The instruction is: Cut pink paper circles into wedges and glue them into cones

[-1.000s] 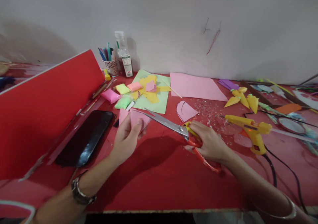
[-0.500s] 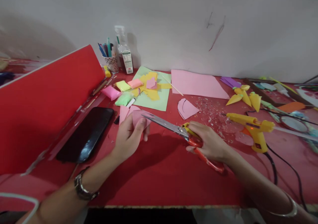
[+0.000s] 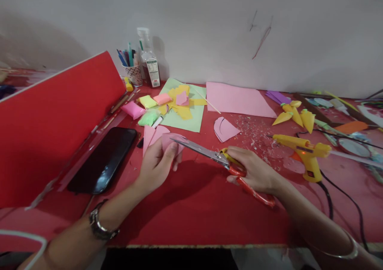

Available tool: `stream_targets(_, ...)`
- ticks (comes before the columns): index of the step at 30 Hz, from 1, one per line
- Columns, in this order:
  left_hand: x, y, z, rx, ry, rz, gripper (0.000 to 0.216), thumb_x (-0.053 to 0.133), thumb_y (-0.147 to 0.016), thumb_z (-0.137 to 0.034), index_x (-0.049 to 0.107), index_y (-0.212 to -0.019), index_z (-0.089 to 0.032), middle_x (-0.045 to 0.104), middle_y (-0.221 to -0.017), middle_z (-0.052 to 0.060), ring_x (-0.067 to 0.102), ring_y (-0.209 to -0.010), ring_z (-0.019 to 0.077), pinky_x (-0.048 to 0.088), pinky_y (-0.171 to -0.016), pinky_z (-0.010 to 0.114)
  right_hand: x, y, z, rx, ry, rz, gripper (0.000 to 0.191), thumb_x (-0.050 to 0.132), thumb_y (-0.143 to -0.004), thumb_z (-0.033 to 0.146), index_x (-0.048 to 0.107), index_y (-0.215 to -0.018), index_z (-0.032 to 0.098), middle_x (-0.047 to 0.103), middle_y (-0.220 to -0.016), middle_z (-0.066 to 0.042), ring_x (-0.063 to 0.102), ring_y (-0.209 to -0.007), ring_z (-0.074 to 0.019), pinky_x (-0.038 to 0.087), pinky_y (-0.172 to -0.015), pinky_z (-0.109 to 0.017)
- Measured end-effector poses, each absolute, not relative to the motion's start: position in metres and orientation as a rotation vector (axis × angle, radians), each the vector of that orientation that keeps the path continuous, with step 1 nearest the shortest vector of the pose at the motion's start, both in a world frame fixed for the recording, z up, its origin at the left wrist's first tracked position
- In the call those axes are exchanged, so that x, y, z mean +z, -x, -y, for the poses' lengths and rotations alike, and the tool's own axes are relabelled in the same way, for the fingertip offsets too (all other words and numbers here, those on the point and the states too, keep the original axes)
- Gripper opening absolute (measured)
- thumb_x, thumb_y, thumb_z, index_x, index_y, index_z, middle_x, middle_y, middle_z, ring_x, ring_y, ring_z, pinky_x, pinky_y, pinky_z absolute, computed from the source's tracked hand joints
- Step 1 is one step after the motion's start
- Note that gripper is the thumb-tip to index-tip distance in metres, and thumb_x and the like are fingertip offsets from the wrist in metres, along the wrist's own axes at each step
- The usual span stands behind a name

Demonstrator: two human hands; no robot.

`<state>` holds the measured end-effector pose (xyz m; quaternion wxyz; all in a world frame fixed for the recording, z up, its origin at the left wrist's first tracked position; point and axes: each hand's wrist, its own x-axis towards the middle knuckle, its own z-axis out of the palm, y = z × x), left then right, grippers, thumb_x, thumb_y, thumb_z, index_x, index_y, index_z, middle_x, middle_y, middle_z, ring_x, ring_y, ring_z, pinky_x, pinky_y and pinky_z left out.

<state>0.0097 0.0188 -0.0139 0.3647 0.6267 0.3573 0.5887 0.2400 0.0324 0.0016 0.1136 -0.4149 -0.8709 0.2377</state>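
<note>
Between its thumb and fingers, my left hand (image 3: 158,160) pinches a small piece of pink paper (image 3: 169,141). My right hand (image 3: 253,170) is wrapped round the handles of a pair of scissors (image 3: 206,149) with red and yellow grips. The blades point left and lie against the pink paper, close to my left thumb; how far apart they are is hard to see. Behind my left hand lie more pink paper pieces (image 3: 149,136). A cut pink piece with a dark curved line (image 3: 226,130) rests on the red table beyond the scissors.
A black phone (image 3: 103,160) lies left, beside a red board (image 3: 60,130). A yellow glue gun (image 3: 309,154) with its cable stands right, near paper scraps (image 3: 254,136). At the back are a bottle (image 3: 151,68), a pen cup (image 3: 133,75), and a pink sheet (image 3: 239,98).
The scissors and my right hand have shifted very slightly, and the pink paper in my left hand has tilted a little. Both holds are the same.
</note>
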Motion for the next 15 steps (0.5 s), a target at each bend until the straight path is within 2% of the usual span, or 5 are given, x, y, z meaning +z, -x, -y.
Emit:
stream_targets(7,-0.0131,-0.0098,-0.0182,1.491,-1.551,-0.98,0.029,0.045,-0.085,-0.04,0.048,-0.066,-0.019,0.042,-0.046,-0.007,0.038,-0.035,0.0042,0.032,-0.032,0.015,0.0022,-0.2416,-0.0327,0.728,1.211,2.557,0.036,0.045,-0.076,0.053,0.033,-0.068,0.02,0.044,-0.07,-0.001,0.038,-0.059,-0.0129,0.032,-0.056,-0.026)
stream_targets(15,-0.0148,-0.0101,-0.0172,1.496,-1.458,-0.991,0.037,0.041,-0.086,-0.043,0.046,-0.059,-0.018,0.045,-0.043,-0.005,0.038,-0.034,0.0049,0.031,-0.031,0.015,0.0018,-0.2419,-0.0318,0.699,1.205,2.566,0.044,0.042,-0.076,0.06,0.027,-0.064,0.021,0.036,-0.062,0.003,0.03,-0.053,-0.0103,0.025,-0.051,-0.024)
